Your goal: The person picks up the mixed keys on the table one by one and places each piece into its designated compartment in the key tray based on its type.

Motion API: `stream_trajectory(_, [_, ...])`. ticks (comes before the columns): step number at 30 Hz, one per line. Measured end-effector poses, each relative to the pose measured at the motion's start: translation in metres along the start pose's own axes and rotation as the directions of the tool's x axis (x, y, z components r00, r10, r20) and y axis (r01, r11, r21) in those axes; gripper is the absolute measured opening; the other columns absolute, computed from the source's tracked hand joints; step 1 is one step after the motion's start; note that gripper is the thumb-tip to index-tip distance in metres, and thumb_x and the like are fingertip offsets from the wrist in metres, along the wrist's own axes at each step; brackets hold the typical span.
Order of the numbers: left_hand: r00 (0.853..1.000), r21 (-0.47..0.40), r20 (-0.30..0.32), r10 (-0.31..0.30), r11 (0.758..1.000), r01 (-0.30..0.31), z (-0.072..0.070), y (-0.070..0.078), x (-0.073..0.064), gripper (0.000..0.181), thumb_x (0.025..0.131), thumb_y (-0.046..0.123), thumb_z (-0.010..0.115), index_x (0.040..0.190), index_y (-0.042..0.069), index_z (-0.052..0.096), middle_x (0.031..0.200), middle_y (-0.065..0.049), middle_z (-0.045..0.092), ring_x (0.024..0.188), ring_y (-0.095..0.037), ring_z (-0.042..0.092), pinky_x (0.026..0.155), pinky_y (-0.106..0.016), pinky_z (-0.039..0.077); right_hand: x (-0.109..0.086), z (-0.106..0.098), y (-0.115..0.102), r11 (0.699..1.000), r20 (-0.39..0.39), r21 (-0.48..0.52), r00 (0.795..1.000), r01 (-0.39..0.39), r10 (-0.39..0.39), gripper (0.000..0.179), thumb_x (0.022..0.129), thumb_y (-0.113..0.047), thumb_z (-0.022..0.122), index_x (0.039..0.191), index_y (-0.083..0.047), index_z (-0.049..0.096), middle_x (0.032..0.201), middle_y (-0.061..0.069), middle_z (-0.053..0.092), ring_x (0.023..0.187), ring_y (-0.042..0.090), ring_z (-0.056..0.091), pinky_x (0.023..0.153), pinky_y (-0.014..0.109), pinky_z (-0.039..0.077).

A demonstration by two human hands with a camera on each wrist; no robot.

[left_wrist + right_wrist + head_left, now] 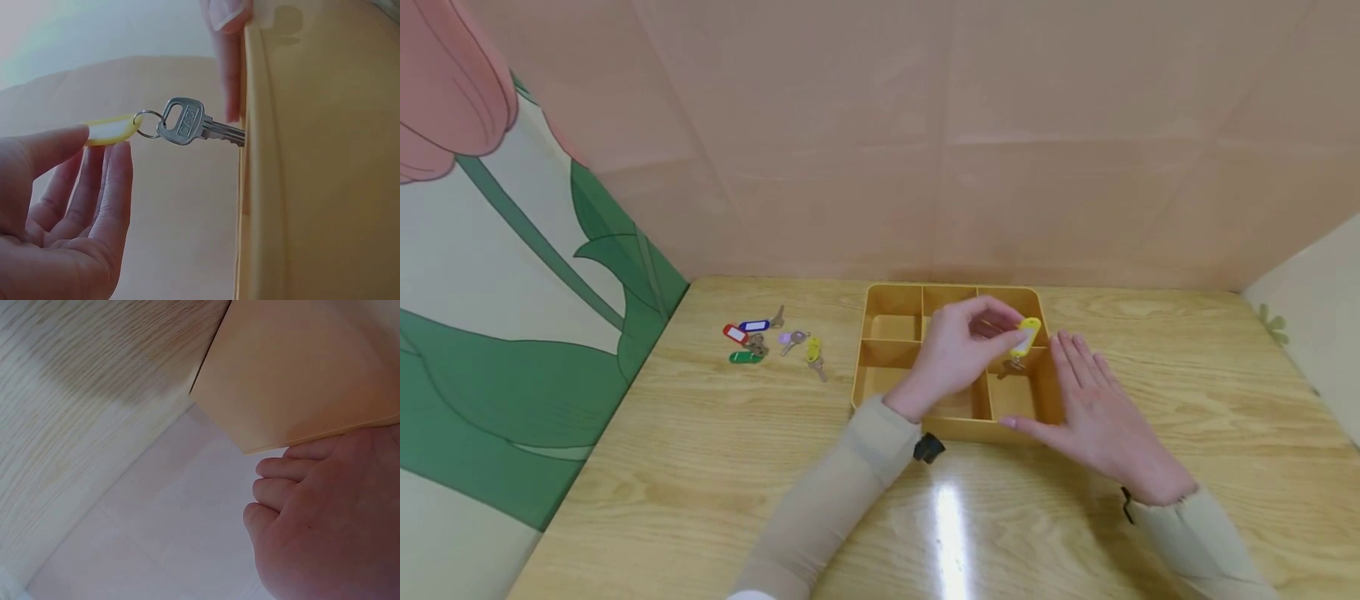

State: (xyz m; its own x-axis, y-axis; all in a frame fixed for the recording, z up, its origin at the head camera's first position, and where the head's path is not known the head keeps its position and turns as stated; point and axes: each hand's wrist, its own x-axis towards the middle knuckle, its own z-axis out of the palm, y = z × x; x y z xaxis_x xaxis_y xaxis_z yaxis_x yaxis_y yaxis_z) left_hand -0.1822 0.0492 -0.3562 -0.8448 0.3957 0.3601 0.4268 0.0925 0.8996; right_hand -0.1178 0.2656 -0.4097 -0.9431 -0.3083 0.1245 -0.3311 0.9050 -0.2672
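Observation:
My left hand (958, 350) pinches a yellow key tag (1028, 336) with a white label between thumb and fingers. From its ring hangs a silver key (184, 122), over the front right compartment of a tan divided organizer box (955, 430). In the left wrist view the key's tip passes behind the box rim. Fairly straight, the fingers of my right hand (1105, 417) rest along the box's right side, its thumb at the front edge. The right wrist view shows this hand (331, 519) against the box's rim.
Left of the box lie several tagged keys on the wooden table (700, 467): a blue tag (755, 326), a red tag (735, 334), a green tag (745, 357), a purple tag (786, 338) and another yellow tag (813, 349). A pinkish wall (940, 167) stands behind the table.

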Motion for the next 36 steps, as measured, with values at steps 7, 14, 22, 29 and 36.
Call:
stream_trajectory(7, [0.998, 0.046, 0.034, -0.057, 0.997, 0.056, 0.007, -0.007, 0.000, 0.012, 0.093, 0.016, 0.078, 0.103, 0.013, 0.073, 0.092, 0.012, 0.070, 0.080, -0.002, 0.065, 0.074, -0.019, 0.055, 0.000, 0.000, -0.001, 1.000, -0.009, -0.001, 1.000, 0.002, -0.002, 0.122, 0.087, -0.072, 0.064, 0.160, 0.003, 0.003, 0.167, 0.023, 0.002, 0.153, 0.033, -0.004, 0.121, 0.054, 0.003])
stream_trajectory(14, [0.997, 0.049, 0.060, -0.057, 0.997, 0.055, 0.013, -0.014, -0.003, 0.011, 0.094, 0.016, 0.077, 0.103, 0.012, 0.073, 0.092, 0.011, 0.070, 0.080, -0.003, 0.066, 0.074, -0.018, 0.055, -0.001, 0.000, -0.001, 1.000, 0.005, 0.002, 1.000, -0.006, 0.006, 0.122, 0.086, -0.073, 0.064, 0.160, 0.005, 0.005, 0.167, 0.021, 0.000, 0.153, 0.032, -0.006, 0.121, 0.054, 0.001])
stream_trajectory(22, [0.992, 0.059, 0.098, -0.083, 0.995, 0.078, 0.020, -0.023, -0.003, 0.022, 0.095, 0.013, 0.075, 0.117, 0.011, 0.071, 0.107, 0.006, 0.072, 0.087, -0.001, 0.066, 0.079, -0.016, 0.054, 0.000, 0.001, 0.000, 1.000, 0.005, -0.004, 1.000, 0.000, 0.000, 0.122, 0.087, -0.073, 0.064, 0.160, 0.003, 0.002, 0.167, 0.020, -0.002, 0.153, 0.031, -0.006, 0.121, 0.054, 0.002])
stream_trajectory(29, [0.986, 0.085, 0.125, -0.114, 0.991, 0.104, 0.017, -0.024, -0.004, 0.050, 0.098, 0.019, 0.072, 0.145, 0.016, 0.055, 0.135, 0.002, 0.060, 0.111, -0.009, 0.062, 0.093, -0.019, 0.050, 0.001, 0.002, 0.001, 1.000, 0.002, -0.010, 1.000, -0.005, 0.005, 0.123, 0.086, -0.073, 0.064, 0.161, 0.001, 0.001, 0.167, 0.021, 0.000, 0.153, 0.031, -0.005, 0.122, 0.053, 0.002])
stream_trajectory(36, [0.988, 0.055, 0.107, -0.108, 0.993, 0.103, 0.012, -0.013, -0.006, 0.046, 0.098, 0.025, 0.072, 0.141, 0.015, 0.059, 0.132, 0.006, 0.063, 0.109, -0.004, 0.061, 0.096, -0.022, 0.050, 0.000, 0.003, 0.001, 1.000, -0.013, -0.014, 1.000, 0.005, -0.005, 0.122, 0.086, -0.073, 0.065, 0.160, 0.003, 0.004, 0.167, 0.023, 0.004, 0.154, 0.032, -0.004, 0.122, 0.053, 0.004])
